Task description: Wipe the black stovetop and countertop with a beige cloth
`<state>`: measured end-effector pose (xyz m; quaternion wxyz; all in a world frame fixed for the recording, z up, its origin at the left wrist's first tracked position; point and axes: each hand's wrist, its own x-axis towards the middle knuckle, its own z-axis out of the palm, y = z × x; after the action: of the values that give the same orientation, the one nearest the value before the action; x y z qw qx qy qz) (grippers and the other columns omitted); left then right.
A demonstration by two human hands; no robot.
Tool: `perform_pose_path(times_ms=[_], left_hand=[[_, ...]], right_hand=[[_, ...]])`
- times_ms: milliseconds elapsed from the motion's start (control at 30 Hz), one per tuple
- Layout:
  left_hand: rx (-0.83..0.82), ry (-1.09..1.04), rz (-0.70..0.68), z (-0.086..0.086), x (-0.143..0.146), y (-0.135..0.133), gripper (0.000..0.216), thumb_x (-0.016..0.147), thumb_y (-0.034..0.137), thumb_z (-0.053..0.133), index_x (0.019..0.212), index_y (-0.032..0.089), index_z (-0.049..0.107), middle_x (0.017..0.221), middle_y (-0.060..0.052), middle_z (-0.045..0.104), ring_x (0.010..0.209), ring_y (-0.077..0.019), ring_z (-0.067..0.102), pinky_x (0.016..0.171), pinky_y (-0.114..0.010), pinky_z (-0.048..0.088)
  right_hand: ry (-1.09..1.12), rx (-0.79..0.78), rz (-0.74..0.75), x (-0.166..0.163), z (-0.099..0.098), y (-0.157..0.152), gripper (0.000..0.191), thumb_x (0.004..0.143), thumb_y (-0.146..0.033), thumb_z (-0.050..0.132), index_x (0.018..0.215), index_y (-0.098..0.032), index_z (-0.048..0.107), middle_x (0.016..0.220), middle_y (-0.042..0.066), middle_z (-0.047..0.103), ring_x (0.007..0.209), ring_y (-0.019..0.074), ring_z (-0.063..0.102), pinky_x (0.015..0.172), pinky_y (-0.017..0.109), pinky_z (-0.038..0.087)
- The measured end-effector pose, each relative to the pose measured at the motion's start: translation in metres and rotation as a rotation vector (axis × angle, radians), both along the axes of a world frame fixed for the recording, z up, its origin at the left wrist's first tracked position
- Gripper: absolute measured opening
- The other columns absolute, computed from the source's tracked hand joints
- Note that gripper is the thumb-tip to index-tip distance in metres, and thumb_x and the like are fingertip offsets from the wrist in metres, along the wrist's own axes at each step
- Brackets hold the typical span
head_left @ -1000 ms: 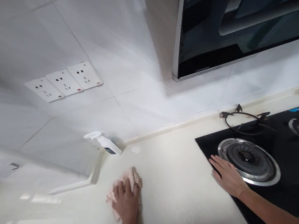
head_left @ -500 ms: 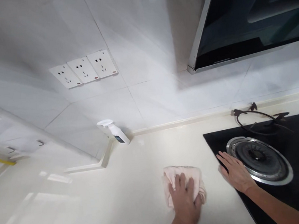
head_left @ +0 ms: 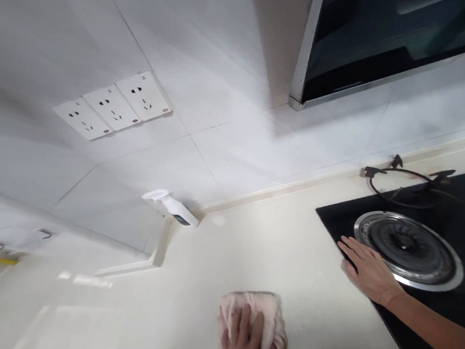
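A folded pale pink cloth (head_left: 265,308) lies on the cream countertop (head_left: 178,295) near the bottom of the view. My left hand (head_left: 244,340) presses down on it, fingers bent over the top and the thumb at its right side. My right hand (head_left: 371,273) rests palm down at the left edge of the black stovetop (head_left: 439,319), beside the round burner (head_left: 408,251). Its fingers are stretched out and it holds nothing.
A white spray bottle (head_left: 180,209) leans at the wall corner. The dark pot support ring (head_left: 382,187) sits at the stove's back edge. A range hood (head_left: 368,46) juts out overhead at the right. Three wall sockets (head_left: 113,108) are on the tiles.
My left hand has slid the cloth toward me and to the left across the countertop. My right hand stays in place on the stove edge. The view has shifted slightly.
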<state>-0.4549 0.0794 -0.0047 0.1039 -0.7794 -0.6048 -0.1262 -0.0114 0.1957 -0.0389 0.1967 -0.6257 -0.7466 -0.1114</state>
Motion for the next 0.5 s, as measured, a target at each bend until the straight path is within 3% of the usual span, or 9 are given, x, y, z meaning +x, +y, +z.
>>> perform_pose_path(times_ms=[133,267,400,500], left_hand=[[-0.037,0.017,0.147,0.032,0.017,0.076,0.048,0.093,0.037,0.059,0.141,0.037,0.063,0.153,-0.007,0.057,0.146,-0.0353,0.045,0.11,-0.055,0.041],[-0.126,-0.045,0.269,0.053,0.042,0.168,0.048,0.096,0.043,0.056,0.141,0.03,0.063,0.154,-0.013,0.055,0.144,-0.0397,0.043,0.109,-0.064,0.041],[-0.167,-0.115,0.248,0.055,0.085,0.236,0.051,0.095,0.043,0.057,0.142,0.027,0.061,0.156,-0.017,0.052,0.144,-0.0437,0.04,0.112,-0.076,0.029],[-0.197,-0.131,0.128,0.049,0.135,0.254,0.055,0.097,0.046,0.054,0.148,0.026,0.056,0.159,-0.017,0.048,0.147,-0.0452,0.035,0.114,-0.078,0.023]], right_hand=[[0.012,-0.019,0.002,-0.001,0.003,-0.001,0.051,0.099,-0.037,0.043,0.143,-0.017,0.059,0.154,0.012,0.056,0.143,0.0292,0.05,0.114,0.046,0.038],[0.012,-0.021,-0.005,-0.004,0.009,-0.001,0.05,0.1,-0.035,0.043,0.143,-0.016,0.059,0.155,0.012,0.056,0.144,0.029,0.049,0.114,0.046,0.037],[0.028,-0.033,0.003,-0.006,0.016,0.0,0.049,0.101,-0.034,0.043,0.143,-0.015,0.06,0.154,0.012,0.056,0.143,0.0296,0.05,0.113,0.047,0.038],[0.034,-0.044,0.001,-0.007,0.018,0.001,0.048,0.103,-0.037,0.043,0.142,-0.016,0.061,0.154,0.012,0.057,0.144,0.0297,0.049,0.114,0.046,0.037]])
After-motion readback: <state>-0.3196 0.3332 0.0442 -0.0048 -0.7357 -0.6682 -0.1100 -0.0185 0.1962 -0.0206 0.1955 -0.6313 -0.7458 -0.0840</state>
